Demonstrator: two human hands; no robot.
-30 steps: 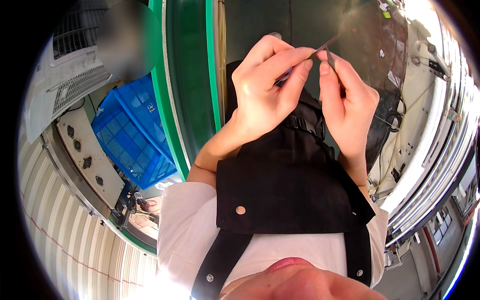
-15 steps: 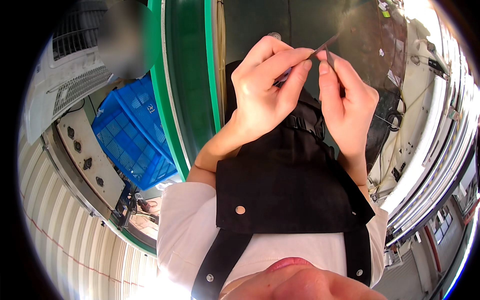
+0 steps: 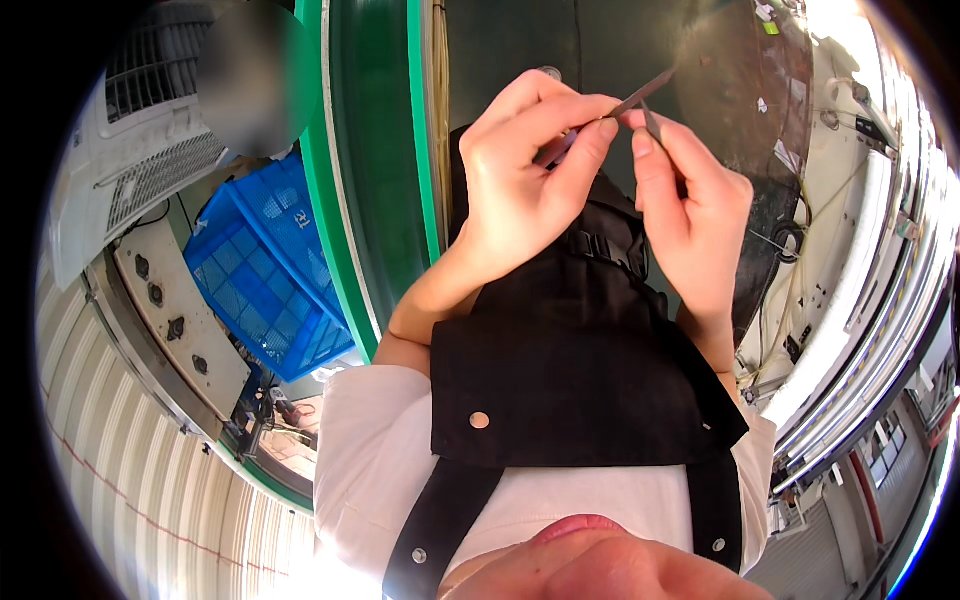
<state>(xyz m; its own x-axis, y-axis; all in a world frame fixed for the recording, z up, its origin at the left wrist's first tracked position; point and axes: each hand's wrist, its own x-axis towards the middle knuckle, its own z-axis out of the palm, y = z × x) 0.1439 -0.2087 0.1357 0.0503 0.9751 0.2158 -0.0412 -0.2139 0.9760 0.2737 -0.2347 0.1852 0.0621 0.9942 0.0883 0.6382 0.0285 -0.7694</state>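
My left hand [image 3: 530,165] is closed, thumb and forefinger pinching a thin dark strip [image 3: 642,93] whose narrow end points up and to the right. A bit of something purplish shows inside its curled fingers, too hidden to name. Beside it, my right hand [image 3: 690,185] pinches a second slim dark piece [image 3: 651,122] with a pointed upper end. This piece meets or crosses the strip just above the fingertips; whether they touch, I cannot tell. Both hands are raised in front of my black apron [image 3: 570,390], over a dark green surface [image 3: 510,45].
A green-edged belt or bench [image 3: 375,150] runs along my left, with a blue plastic crate [image 3: 260,270] beyond it. On the far left stands a pale machine housing [image 3: 160,170]. Cables [image 3: 790,240] and small scraps [image 3: 763,104] lie to the right.
The strip in my left hand has turned slightly and shows more of its length. The right hand's piece has shifted a little down and left. Both grips stay closed.
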